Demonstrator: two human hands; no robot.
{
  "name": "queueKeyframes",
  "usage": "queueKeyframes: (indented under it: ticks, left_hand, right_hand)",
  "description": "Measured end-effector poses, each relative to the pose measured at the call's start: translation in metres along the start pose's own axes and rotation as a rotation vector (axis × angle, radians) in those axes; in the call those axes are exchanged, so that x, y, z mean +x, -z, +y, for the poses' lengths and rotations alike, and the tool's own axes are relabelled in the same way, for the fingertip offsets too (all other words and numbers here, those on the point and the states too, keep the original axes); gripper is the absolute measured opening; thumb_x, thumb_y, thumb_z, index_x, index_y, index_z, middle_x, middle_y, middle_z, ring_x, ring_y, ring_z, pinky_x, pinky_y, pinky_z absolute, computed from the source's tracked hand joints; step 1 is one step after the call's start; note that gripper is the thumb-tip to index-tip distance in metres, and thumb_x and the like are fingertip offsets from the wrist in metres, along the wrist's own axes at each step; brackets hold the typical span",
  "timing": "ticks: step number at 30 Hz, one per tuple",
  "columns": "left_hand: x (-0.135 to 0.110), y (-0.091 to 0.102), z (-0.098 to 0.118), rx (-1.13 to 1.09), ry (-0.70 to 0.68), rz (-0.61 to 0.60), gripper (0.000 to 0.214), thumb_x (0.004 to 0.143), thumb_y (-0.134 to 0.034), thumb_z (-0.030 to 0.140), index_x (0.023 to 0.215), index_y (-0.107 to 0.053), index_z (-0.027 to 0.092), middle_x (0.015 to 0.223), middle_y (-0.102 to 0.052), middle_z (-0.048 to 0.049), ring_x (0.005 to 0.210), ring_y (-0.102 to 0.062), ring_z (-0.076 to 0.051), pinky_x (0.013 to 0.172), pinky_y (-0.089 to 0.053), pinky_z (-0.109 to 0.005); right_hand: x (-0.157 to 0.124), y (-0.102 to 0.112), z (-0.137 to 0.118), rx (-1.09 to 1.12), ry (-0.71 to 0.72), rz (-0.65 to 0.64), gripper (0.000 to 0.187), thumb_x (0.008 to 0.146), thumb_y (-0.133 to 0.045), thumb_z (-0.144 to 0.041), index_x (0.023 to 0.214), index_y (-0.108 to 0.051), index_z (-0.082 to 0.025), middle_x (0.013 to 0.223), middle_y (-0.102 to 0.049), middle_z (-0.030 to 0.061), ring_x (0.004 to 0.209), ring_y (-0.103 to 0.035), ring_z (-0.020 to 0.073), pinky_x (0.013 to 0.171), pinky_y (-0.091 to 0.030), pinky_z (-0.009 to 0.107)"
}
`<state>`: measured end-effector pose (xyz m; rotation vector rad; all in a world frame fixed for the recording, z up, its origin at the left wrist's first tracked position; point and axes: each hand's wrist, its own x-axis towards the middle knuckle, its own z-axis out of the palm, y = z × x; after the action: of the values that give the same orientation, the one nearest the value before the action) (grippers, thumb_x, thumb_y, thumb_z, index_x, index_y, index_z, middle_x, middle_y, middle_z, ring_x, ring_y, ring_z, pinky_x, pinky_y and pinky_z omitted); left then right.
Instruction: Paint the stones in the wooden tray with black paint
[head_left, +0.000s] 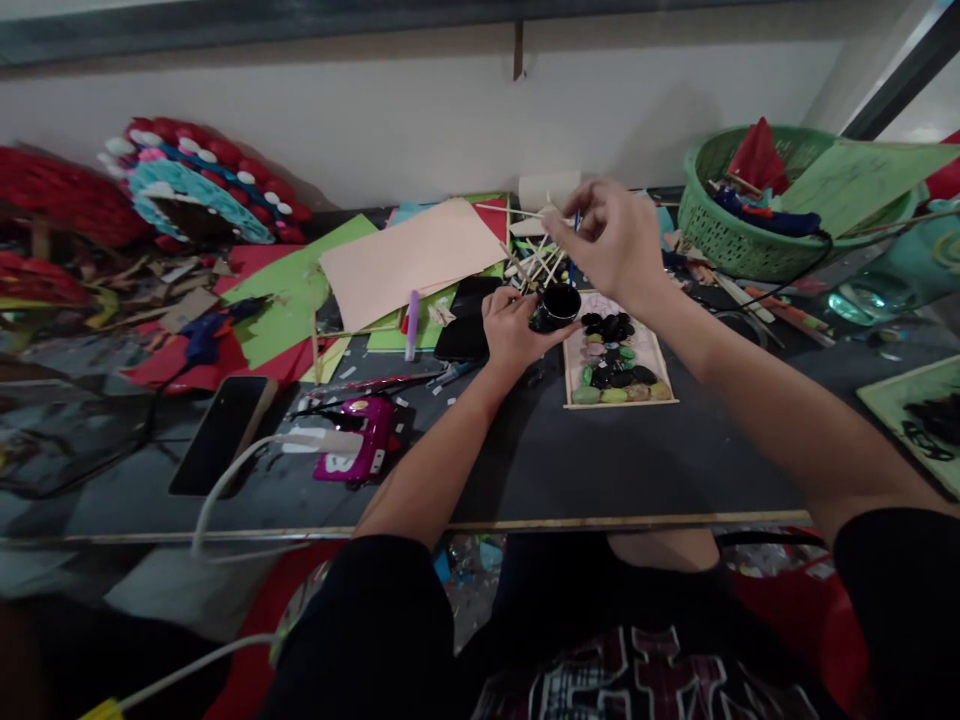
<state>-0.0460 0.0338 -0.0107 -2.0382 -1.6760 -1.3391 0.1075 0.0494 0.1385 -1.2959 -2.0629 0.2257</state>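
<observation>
The small black pot [559, 305] sits on the dark worktop [600, 460], just beyond the middle of it and touching the top left corner of a pale tray of painted stones [616, 362]. Nearest the viewer, along the front edge, a phone [223, 432] lies face up on the left with a white cable [247, 465] running past it to a magenta gadget [360, 450].

Further in, the left hand [514, 328] is closed around the side of the pot, fingers wrapped on its near wall and steadying it. The stones in the tray are mostly black at the far end, with green, pink and tan ones toward the near end.

Above the pot, the right hand [615, 240] is raised, its fingertips pinched together on a thin blue-handled stick [574, 235], probably a brush, though its tip is too small to make out. By the look of it, the step in hand is loading that stick from the pot: one hand braces, the other hovers over the opening. The next move seems to call for a straight, gentle dip, keeping the pot pressed down so that it does not tip onto the tray.

Beyond them lies a bundle of wooden sticks [536, 262], then sheets of coloured paper [409, 255], a green basket [742, 215] at the far right and red and teal ornaments [202, 185] against the wall.
</observation>
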Motion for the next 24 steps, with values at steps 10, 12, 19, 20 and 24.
queueKeyframes:
  ticks: [10, 12, 19, 20, 24]
  left_hand:
    - [0.001, 0.000, 0.001, -0.008, 0.023, -0.047, 0.070, 0.069, -0.068, 0.083, 0.103, -0.071, 0.022, 0.092, -0.072, -0.0104, 0.106, -0.062, -0.033, 0.097, -0.042, -0.050]
    - [0.001, -0.001, 0.000, -0.022, 0.035, -0.064, 0.070, 0.069, -0.069, 0.083, 0.102, -0.071, 0.022, 0.093, -0.072, -0.0109, 0.108, -0.062, -0.034, 0.098, -0.041, -0.050]
    - [0.000, -0.003, 0.000, -0.035, 0.018, -0.017, 0.071, 0.064, -0.068, 0.088, 0.088, -0.069, 0.021, 0.090, -0.070, -0.0112, 0.105, -0.060, -0.033, 0.096, -0.044, -0.049]
    - [0.000, -0.003, 0.000, -0.031, 0.017, -0.011, 0.071, 0.064, -0.068, 0.088, 0.087, -0.068, 0.021, 0.089, -0.069, -0.0108, 0.104, -0.061, -0.032, 0.097, -0.044, -0.048]
    - [0.001, -0.002, 0.000, -0.036, 0.041, -0.060, 0.072, 0.064, -0.066, 0.090, 0.084, -0.066, 0.021, 0.091, -0.068, -0.0117, 0.105, -0.061, -0.033, 0.097, -0.043, -0.050]
  right_hand:
    - [0.001, 0.006, 0.015, -0.106, 0.096, -0.070, 0.050, 0.098, -0.044, -0.062, 0.077, -0.064, -0.021, 0.064, -0.062, 0.0053, 0.073, -0.061, 0.0209, 0.074, -0.047, 0.036]
    - [0.002, 0.017, 0.004, -0.171, 0.110, -0.064, 0.047, 0.101, -0.043, -0.051, 0.074, -0.065, -0.020, 0.068, -0.064, 0.0062, 0.074, -0.062, 0.0202, 0.073, -0.045, 0.035]
    - [0.014, 0.043, -0.008, -0.205, 0.070, -0.056, 0.043, 0.101, -0.040, -0.047, 0.088, -0.073, -0.024, 0.084, -0.075, 0.0078, 0.080, -0.067, 0.0247, 0.076, -0.047, 0.039]
    - [0.015, 0.044, -0.006, -0.209, 0.070, -0.065, 0.043, 0.102, -0.038, -0.047, 0.088, -0.073, -0.026, 0.086, -0.075, 0.0068, 0.082, -0.067, 0.0250, 0.079, -0.049, 0.039]
    - [0.017, 0.045, 0.000, -0.128, 0.111, -0.092, 0.043, 0.103, -0.032, -0.044, 0.088, -0.069, -0.028, 0.091, -0.075, 0.0057, 0.085, -0.067, 0.0231, 0.086, -0.050, 0.038]
